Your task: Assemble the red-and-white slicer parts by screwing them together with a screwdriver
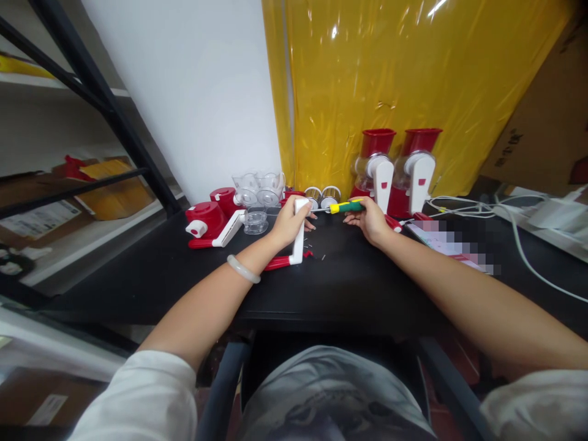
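The black table point(349, 288) is running across in front of the person, and a few slim bits point(323, 257), too small to make out, are lying on it with a little red piece point(307, 253), near the white crank arm point(298, 242), whose red grip is pointing toward the left wrist. The left hand point(288, 223) is curling its fingers round the arm's upper part, partly hiding it. The right hand point(371, 220) is gripping the green-and-yellow screwdriver point(346, 207), its lower fingers hanging looser; the shaft is reaching toward the arm's upper end, but whether the tip is sitting in it cannot be told. Farther back, red housings point(209, 220) and clear plastic parts point(260, 184) are crowding the left, metal drums point(329, 197) are standing behind the screwdriver, white cables point(463, 208) are trailing rightward, and two red-and-white machines point(378, 144) are standing before a yellow curtain point(413, 67)
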A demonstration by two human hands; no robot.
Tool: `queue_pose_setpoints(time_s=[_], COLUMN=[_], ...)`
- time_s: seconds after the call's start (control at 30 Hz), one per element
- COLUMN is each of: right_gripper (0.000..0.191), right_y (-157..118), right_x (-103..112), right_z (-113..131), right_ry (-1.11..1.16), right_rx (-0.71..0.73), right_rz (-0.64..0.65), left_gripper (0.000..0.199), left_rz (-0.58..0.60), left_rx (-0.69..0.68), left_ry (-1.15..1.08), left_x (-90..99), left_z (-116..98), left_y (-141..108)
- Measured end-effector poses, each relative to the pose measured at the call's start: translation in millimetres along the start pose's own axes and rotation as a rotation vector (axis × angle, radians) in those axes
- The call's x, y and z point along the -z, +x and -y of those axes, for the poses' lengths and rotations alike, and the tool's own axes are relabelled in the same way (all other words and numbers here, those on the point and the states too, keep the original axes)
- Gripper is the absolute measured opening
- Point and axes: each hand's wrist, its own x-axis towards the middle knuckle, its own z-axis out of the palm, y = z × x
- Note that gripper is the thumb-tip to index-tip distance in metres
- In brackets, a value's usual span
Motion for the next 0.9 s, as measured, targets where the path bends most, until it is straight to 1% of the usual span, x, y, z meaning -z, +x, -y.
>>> queue_pose_setpoints(time_s=[0.2,0.4,0.5,0.67,0.83,0.9], right_gripper=[0.021,0.021,0.028,0.043,0.050,0.052], right_y=[2.4,1.4,1.1,-0.3,-2.6,-2.9], right_x=[2.3,1.5,1.1,3.2,5.5,5.7], right_z=[-3.0,-1.2,-1.6,-3.4,0.7,3.3], right_ry=[-0.023,-0.052,-0.098,-0.251,-0.383,-0.411], right_rx=[0.016,0.017,0.049,0.150,0.239,0.246], right_rz=[0.001,-0.025,-0.033,-0.050,-0.099,-0.126], left_gripper=[0.024,0.017,0.019,0.030,0.039,0.040], left_rz=[0.005,0.008,0.015,0.030,0.047,0.054], left_rx=[0.000,-0.006,-0.012,-0.024,-0.037,-0.040], left_ry=[-0.004,0.002,-0.005,-0.032,-0.053,-0.057], left_x=[0.2,0.2,0.5,1.7,3.0,3.0], left_z=[0.5,-0.5,-0.9,1.8,4.9,4.5], left_y=[-0.1,-0.8,-1.2,0.0,1.5,1.0])
